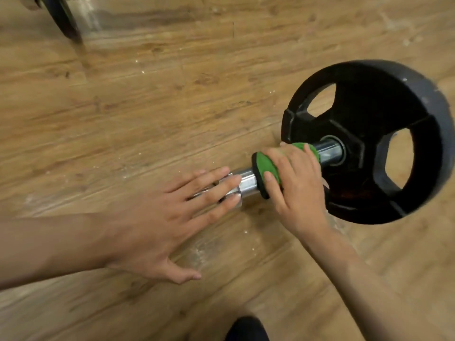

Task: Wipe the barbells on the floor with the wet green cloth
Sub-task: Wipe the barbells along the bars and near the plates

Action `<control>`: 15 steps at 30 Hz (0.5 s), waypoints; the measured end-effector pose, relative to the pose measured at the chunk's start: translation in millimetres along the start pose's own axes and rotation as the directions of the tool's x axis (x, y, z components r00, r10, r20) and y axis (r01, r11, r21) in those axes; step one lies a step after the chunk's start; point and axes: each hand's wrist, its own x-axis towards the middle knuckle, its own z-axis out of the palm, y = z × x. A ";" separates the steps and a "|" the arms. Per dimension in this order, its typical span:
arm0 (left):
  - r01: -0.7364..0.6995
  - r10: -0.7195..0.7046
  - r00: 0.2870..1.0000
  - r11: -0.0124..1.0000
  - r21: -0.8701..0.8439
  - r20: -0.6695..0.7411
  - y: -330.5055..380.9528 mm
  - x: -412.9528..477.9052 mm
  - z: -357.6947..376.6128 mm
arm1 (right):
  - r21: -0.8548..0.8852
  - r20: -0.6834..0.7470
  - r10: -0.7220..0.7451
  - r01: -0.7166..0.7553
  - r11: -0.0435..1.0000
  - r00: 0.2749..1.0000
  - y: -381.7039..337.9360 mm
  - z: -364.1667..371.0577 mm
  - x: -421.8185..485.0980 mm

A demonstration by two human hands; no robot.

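Note:
A barbell lies on the wooden floor with its chrome sleeve [328,150] pointing toward me and a black weight plate [369,141] standing at the right. My right hand [295,183] grips the green cloth [267,166], which is wrapped round the sleeve between the plate and the bar's end. My left hand [157,222] is spread with straight fingers, and its fingertips rest on the sleeve's near end [243,185].
Wooden floor [147,107] with small white specks spreads to the left and front. A dark leg with a metal part [66,18] stands at the top left. A dark shape [248,328], perhaps my foot, shows at the bottom edge.

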 end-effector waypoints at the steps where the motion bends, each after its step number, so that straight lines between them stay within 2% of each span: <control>1: -0.002 0.002 1.000 1.000 0.005 -0.002 4.1 -1.0 0.9 | -0.004 -0.001 0.043 -0.043 0.999 0.999 14.1 -4.8 -4.6; 3: -0.005 0.005 1.000 1.000 0.010 -0.002 11.5 -1.3 1.9 | 0.008 -0.044 0.206 -0.205 0.979 0.978 34.0 -9.6 -3.6; 5: -0.017 0.017 1.000 1.000 0.015 -0.001 17.8 1.2 2.7 | -0.004 -0.115 0.372 -0.375 0.927 0.921 28.1 -7.1 2.4; 7: -0.017 0.017 1.000 1.000 0.021 0.007 23.8 2.8 4.2 | -0.019 -0.183 0.432 -0.442 0.897 0.883 1.2 1.3 1.7; 8: -0.014 0.014 1.000 1.000 0.021 0.015 26.5 3.2 4.4 | -0.022 -0.191 0.383 -0.394 0.919 0.904 -14.1 5.3 -2.1; 10: -0.017 0.016 1.000 1.000 0.025 0.025 30.7 3.3 3.4 | 0.003 -0.135 0.170 -0.171 0.985 0.976 -37.0 8.8 -18.4; 13: -0.026 0.025 0.999 0.999 0.045 0.028 33.3 0.5 0.4 | 0.075 -0.046 -0.127 0.130 0.989 0.991 -19.7 2.6 -35.9; 14: -0.027 0.026 0.999 0.999 0.046 0.031 34.4 -0.8 0.2 | 0.057 -0.038 -0.155 0.157 0.986 0.987 -4.5 0.5 -38.1; 15: -0.027 0.026 0.999 0.999 0.045 0.033 35.7 -1.9 0.4 | 0.043 -0.047 -0.114 0.116 0.992 0.992 11.4 -1.2 -38.2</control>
